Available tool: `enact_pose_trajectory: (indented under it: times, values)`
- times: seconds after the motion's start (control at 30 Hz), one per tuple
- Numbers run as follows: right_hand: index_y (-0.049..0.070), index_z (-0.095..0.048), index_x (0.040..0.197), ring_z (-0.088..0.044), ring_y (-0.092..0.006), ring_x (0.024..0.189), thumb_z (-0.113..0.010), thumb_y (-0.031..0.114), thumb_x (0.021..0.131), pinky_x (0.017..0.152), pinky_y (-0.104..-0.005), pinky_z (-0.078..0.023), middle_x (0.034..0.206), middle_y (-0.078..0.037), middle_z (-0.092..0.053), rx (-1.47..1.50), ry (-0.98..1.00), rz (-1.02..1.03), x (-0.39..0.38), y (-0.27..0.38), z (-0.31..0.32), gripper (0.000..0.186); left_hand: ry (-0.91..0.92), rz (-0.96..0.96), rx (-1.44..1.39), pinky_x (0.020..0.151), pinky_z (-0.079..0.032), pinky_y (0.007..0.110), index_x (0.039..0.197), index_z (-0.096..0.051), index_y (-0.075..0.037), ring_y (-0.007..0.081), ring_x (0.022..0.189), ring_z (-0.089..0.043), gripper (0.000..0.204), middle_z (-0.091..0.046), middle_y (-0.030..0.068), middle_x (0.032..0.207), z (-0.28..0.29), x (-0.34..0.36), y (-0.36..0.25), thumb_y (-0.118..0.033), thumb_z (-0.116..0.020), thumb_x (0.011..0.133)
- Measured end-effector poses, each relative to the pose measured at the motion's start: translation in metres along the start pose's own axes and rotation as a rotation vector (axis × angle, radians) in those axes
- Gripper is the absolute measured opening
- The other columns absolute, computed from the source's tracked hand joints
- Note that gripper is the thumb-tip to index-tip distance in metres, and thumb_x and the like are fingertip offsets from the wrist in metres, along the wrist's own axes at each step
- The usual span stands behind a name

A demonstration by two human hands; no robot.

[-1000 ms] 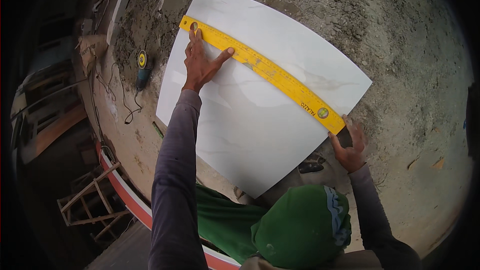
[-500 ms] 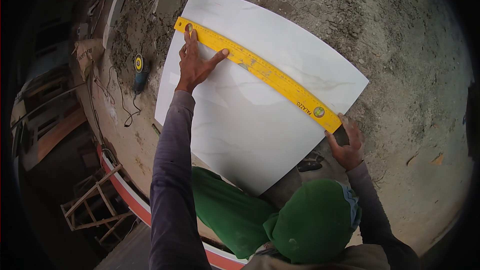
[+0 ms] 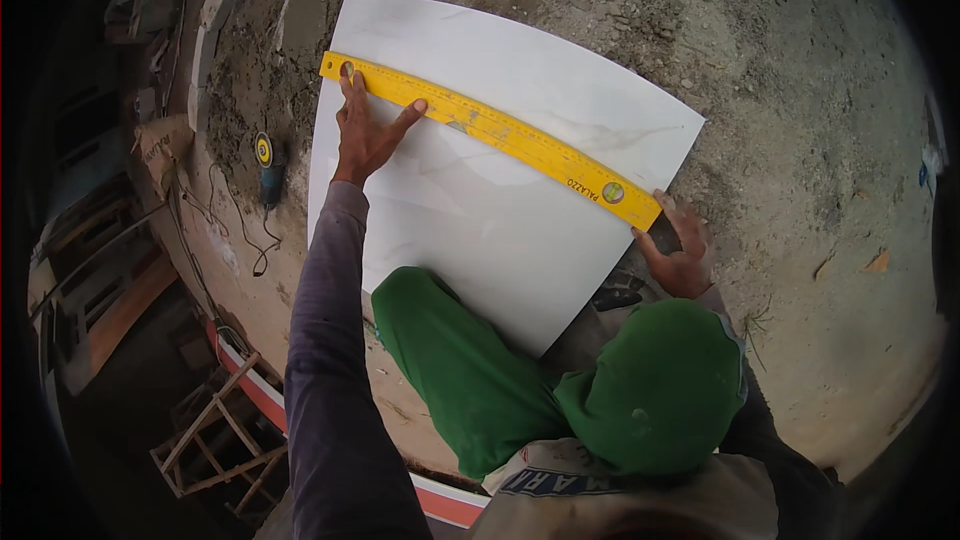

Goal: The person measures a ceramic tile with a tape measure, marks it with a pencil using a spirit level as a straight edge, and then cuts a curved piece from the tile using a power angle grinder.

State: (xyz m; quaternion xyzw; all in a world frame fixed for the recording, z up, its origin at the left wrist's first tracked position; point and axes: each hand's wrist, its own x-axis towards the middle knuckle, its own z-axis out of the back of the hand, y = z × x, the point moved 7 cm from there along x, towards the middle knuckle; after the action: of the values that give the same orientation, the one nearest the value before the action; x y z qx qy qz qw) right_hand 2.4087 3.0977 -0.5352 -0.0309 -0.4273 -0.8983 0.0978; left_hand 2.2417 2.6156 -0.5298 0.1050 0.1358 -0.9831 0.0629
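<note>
A white marbled slab point(image 3: 470, 240) lies on the rough ground, a yellow spirit level point(image 3: 510, 147) across it. My left hand point(image 3: 365, 135) rests with fingers spread on the level near its left end, thumb and fingertips touching it. My right hand point(image 3: 678, 252) grips the level's right end at the slab's right edge, thumb below and fingers at the upper corner. My green-clad knees point(image 3: 650, 380) are bent at the slab's near side, the left one over its lower edge.
An angle grinder point(image 3: 269, 178) with its cord lies left of the slab, near a sack point(image 3: 160, 145). A red-and-white edge point(image 3: 450, 505) runs below, beside a wooden frame point(image 3: 215, 440). Loose gravel point(image 3: 650, 0) covers the ground behind the slab.
The slab, level and both hands now appear further left in the view, the right end higher, as the view shifted. My left knee has come further up over the slab's near edge.
</note>
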Motion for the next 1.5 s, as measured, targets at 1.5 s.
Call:
enact_pose_trajectory:
  times: [1.5]
  values:
    - [-0.001, -0.064, 0.145, -0.078, -0.044, 0.103, -0.089, 0.014, 0.088, 0.086, -0.0462, -0.064, 0.118, -0.031, -0.074, 0.12, 0.076, -0.226, -0.01, -0.021, -0.01, 0.064, 0.007, 0.017, 0.02, 0.129, -0.026, 0.057, 0.171, -0.011, 0.006, 0.0543, 0.155, -0.032, 0.126, -0.014, 0.0301, 0.179, -0.004, -0.003, 0.007, -0.071, -0.074, 0.094]
